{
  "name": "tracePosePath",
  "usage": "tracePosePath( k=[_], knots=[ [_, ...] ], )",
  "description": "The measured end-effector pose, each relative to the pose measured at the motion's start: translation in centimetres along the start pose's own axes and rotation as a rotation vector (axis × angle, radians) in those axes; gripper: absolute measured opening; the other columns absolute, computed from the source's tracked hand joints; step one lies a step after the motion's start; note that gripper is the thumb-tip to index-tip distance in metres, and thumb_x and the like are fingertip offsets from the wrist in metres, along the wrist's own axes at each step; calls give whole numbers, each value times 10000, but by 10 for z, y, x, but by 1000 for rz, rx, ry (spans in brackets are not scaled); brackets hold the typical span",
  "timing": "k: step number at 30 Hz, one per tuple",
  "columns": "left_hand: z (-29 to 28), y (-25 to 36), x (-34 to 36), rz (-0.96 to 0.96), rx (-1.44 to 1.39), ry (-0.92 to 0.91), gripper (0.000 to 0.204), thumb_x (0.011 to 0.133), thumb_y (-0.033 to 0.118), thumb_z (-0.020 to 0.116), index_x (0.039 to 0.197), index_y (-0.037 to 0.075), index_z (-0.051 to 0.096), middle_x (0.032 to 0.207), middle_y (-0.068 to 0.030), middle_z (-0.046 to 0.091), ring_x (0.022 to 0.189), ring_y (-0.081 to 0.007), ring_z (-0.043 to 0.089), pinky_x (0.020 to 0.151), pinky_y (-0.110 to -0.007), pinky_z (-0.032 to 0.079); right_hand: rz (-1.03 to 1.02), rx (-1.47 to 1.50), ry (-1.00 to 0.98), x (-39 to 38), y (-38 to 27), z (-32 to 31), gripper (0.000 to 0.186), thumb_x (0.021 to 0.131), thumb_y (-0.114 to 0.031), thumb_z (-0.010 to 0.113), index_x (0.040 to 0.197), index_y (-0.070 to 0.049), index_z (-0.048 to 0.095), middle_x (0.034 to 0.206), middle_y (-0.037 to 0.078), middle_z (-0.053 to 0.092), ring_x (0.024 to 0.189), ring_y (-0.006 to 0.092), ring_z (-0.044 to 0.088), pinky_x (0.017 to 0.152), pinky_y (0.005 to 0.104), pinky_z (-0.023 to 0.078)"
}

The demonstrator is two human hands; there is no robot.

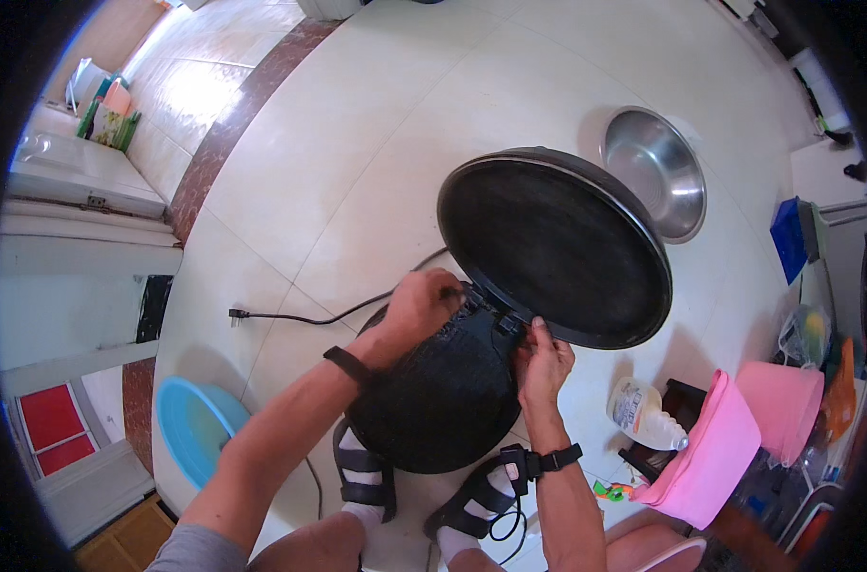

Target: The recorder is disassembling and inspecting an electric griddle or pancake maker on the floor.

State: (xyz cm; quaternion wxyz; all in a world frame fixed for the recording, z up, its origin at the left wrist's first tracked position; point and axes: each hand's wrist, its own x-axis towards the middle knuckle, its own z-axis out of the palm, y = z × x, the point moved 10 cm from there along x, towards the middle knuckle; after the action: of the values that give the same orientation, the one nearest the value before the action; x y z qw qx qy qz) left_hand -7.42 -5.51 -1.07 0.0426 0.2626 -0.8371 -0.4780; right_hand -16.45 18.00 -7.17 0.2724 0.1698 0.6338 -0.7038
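A round black electric griddle stands opened out on the floor in front of me. Its upper plate (557,250) tilts away to the far right, while the lower half (433,405) lies nearest my feet. A black hinge (495,313) joins the two halves. My left hand (422,310) is closed at the left side of this hinge, with curled fingers hiding whatever they pinch. At the hinge's right side, my right hand (544,364) grips the griddle, thumb up against the upper plate's rim. The black power cord (343,318) trails left to an unplugged plug (239,316).
A steel basin (654,173) sits behind the upper plate. To the left is a blue basin (197,429). On the right are a white bottle (643,412), a pink cloth (708,458) and a pink bin (781,400). My sandalled feet are beside the lower half.
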Motion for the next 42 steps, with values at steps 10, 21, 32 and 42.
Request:
tracePosePath(
  k=[10, 21, 32, 42],
  knots=[
    [-32, -30, -19, -248, -136, 72, 141, 826, 70, 706, 921, -35, 706, 838, -151, 712, 781, -176, 663, 722, -328, 533, -15, -54, 74, -4, -9, 4, 165, 899, -192, 718, 850, -39, 682, 791, -3, 647, 636, 94, 546, 547, 226, 424],
    [-14, -30, -16, -164, -153, 100, 188, 726, 118, 687, 887, 32, 729, 833, -206, 680, 799, -385, 674, 730, -416, 545, 0, -93, 89, -4, -9, -1, 211, 876, -224, 739, 923, -35, 658, 867, 74, 684, 731, 140, 618, 564, 239, 479],
    [-23, -20, -20, -177, 44, 72, 248, 748, 88, 694, 985, 17, 724, 998, -156, 723, 901, -309, 704, 817, -378, 545, -8, -53, 50, -8, -11, 9, 184, 918, -176, 693, 820, -26, 648, 787, 20, 636, 644, 107, 533, 556, 244, 417],
    [-28, -16, -22, -237, 40, 128, 205, 746, 171, 674, 913, 61, 724, 849, -164, 695, 840, -371, 664, 758, -438, 534, -110, -134, 26, -10, -42, -14, 272, 887, -227, 746, 1087, -71, 649, 1014, 22, 676, 858, 142, 629, 693, 285, 507]
  ],
)
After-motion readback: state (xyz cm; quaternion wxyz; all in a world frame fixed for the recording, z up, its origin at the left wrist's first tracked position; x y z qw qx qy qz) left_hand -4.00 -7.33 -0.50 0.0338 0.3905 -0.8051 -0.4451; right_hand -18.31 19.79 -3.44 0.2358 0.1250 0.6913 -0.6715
